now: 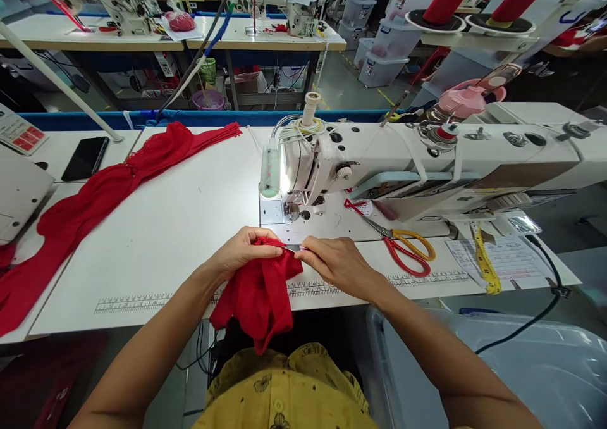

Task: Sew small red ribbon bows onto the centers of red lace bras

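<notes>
My left hand (246,252) is closed, pinching the upper edge of a red cloth piece (258,296) whose folds hang over the table's front edge. My right hand (334,263) is closed at the cloth's right side around a small metallic tool (294,248). Only a short grey part of that tool shows, pointing toward the cloth, and its kind is mostly hidden by my fingers. Just beyond both hands stands a white sewing machine (374,154), its needle area lit.
A long red strip of cloth pieces (114,185) lies across the table's left side, near a black phone (85,159). Scissors (403,245) with red and orange handles, a yellow measuring tape (484,261) and papers lie to the right. A plastic bin (521,366) stands at lower right.
</notes>
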### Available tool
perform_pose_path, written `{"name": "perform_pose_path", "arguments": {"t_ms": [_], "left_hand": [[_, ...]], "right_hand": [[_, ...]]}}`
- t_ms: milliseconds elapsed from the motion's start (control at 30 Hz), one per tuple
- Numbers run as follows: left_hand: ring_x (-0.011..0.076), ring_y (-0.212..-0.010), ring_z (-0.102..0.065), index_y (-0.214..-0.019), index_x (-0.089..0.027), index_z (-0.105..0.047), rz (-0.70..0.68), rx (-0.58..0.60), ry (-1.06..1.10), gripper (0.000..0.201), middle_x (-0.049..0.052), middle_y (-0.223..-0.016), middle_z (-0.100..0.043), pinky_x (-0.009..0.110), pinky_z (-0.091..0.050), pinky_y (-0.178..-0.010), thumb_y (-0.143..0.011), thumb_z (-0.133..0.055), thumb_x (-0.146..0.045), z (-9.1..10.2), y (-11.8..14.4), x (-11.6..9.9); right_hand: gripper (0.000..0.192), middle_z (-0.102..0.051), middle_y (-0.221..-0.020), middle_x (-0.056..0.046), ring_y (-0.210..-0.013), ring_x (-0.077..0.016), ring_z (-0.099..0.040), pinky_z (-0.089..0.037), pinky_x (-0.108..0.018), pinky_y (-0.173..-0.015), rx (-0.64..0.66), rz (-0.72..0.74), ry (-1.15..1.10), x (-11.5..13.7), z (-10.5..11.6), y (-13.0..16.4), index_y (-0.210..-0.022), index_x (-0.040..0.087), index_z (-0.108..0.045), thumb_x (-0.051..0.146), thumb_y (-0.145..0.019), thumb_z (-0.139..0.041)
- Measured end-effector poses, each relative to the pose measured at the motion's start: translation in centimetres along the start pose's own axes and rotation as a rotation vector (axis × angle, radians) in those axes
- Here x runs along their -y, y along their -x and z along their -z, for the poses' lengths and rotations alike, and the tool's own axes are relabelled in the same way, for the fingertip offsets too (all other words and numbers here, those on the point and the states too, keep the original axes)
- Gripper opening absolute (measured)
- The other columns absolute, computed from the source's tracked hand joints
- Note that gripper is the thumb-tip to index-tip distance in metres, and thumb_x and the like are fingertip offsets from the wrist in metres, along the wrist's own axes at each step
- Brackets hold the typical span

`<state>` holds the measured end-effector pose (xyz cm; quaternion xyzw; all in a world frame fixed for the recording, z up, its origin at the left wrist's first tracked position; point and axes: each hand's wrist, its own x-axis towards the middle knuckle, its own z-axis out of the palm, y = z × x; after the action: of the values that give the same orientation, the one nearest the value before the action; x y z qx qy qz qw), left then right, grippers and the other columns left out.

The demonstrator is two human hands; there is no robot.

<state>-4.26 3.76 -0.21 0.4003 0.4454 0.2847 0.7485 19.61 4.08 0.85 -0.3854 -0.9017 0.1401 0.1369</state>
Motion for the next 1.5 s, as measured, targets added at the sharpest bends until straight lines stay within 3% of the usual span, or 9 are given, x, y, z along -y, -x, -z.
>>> {"name": "perform_pose_path", "arguments": {"t_ms": [267, 467, 633, 800, 1000, 1233, 1367, 1500], "left_hand": [[0.0093, -0.061, -0.058, -0.081, -0.015, -0.072, 0.003, -0.001, 0.017, 0.021, 0.001, -0.071, -0.067, 0.02, -0.042, -0.058, -0.073, -0.083, -0.031, 0.0, 0.1, 0.0], [0.0103, -0.061, -0.059, -0.082, -0.014, -0.074, -0.01, -0.009, 0.012, 0.023, 0.001, -0.071, -0.069, 0.02, -0.043, -0.059, -0.072, -0.084, -0.032, -0.2, 0.1, 0.1], [0.012, -0.069, -0.063, -0.087, -0.015, -0.077, -0.042, -0.008, 0.03, 0.024, 0.003, -0.081, -0.073, 0.021, -0.047, -0.066, -0.07, -0.085, -0.03, -0.4, 0.0, 0.2], [0.0116, -0.066, -0.061, -0.084, -0.016, -0.076, -0.071, 0.002, -0.046, 0.019, 0.002, -0.077, -0.071, 0.022, -0.046, -0.063, -0.072, -0.083, -0.029, -0.4, 0.0, 0.2], [0.0094, -0.061, -0.056, -0.075, -0.016, -0.074, -0.04, 0.02, -0.076, 0.016, -0.001, -0.068, -0.066, 0.02, -0.042, -0.058, -0.072, -0.082, -0.028, -0.3, 0.2, 0.1], [0.0115, -0.067, -0.058, -0.083, -0.015, -0.075, -0.081, 0.012, -0.105, 0.025, 0.002, -0.076, -0.068, 0.022, -0.044, -0.063, -0.074, -0.081, -0.038, -0.3, 0.1, 0.1], [0.0109, -0.066, -0.057, -0.081, -0.015, -0.075, -0.079, -0.003, -0.085, 0.025, 0.001, -0.075, -0.067, 0.021, -0.042, -0.063, -0.076, -0.08, -0.04, -0.2, 0.1, 0.1], [0.0103, -0.064, -0.056, -0.08, -0.016, -0.074, -0.048, -0.031, -0.073, 0.023, 0.0, -0.074, -0.066, 0.021, -0.041, -0.061, -0.076, -0.08, -0.038, -0.4, 0.3, -0.1]], "right_hand": [[0.032, -0.053, -0.061, 0.004, -0.054, -0.0116, -0.044, -0.022, -0.026, -0.057, 0.028, -0.1, -0.192, -0.2, 0.8, 0.1, -0.084, 0.021, -0.052, 0.045, -0.103, -0.04], [0.027, -0.042, -0.059, 0.008, -0.054, -0.009, -0.037, -0.027, -0.022, -0.053, 0.007, -0.313, -0.595, 1.0, 0.5, -0.5, -0.08, 0.022, -0.05, 0.045, -0.091, -0.06], [0.021, -0.041, -0.059, 0.007, -0.055, -0.009, -0.035, -0.025, -0.023, -0.051, -0.002, -0.311, -0.642, 2.1, -0.4, -1.9, -0.071, 0.021, -0.047, 0.03, -0.085, -0.059], [0.021, -0.038, -0.061, 0.007, -0.058, -0.0093, -0.035, -0.025, -0.023, -0.053, -0.044, -0.26, -0.684, 2.0, -0.5, -2.8, -0.067, 0.021, -0.042, 0.023, -0.082, -0.056], [0.022, -0.037, -0.064, 0.006, -0.061, -0.0098, -0.035, -0.026, -0.024, -0.055, -0.024, -0.209, -0.761, 1.6, -0.4, -3.2, -0.066, 0.021, -0.041, 0.022, -0.083, -0.054], [0.021, -0.038, -0.063, 0.006, -0.059, -0.0095, -0.033, -0.026, -0.024, -0.054, 0.005, -0.306, -0.836, 1.3, -0.4, -2.7, -0.07, 0.018, -0.054, 0.032, -0.085, -0.06], [0.024, -0.041, -0.062, 0.006, -0.058, -0.0099, -0.037, -0.028, -0.023, -0.055, -0.007, -0.331, -0.749, 0.5, -0.5, -1.9, -0.075, 0.019, -0.059, 0.039, -0.088, -0.06], [0.025, -0.06, -0.069, 0.001, -0.063, -0.0152, -0.053, -0.032, -0.025, -0.059, -0.038, -0.437, -0.235, -1.7, -0.5, -0.3, -0.098, 0.021, -0.062, 0.045, -0.093, -0.056]]}}
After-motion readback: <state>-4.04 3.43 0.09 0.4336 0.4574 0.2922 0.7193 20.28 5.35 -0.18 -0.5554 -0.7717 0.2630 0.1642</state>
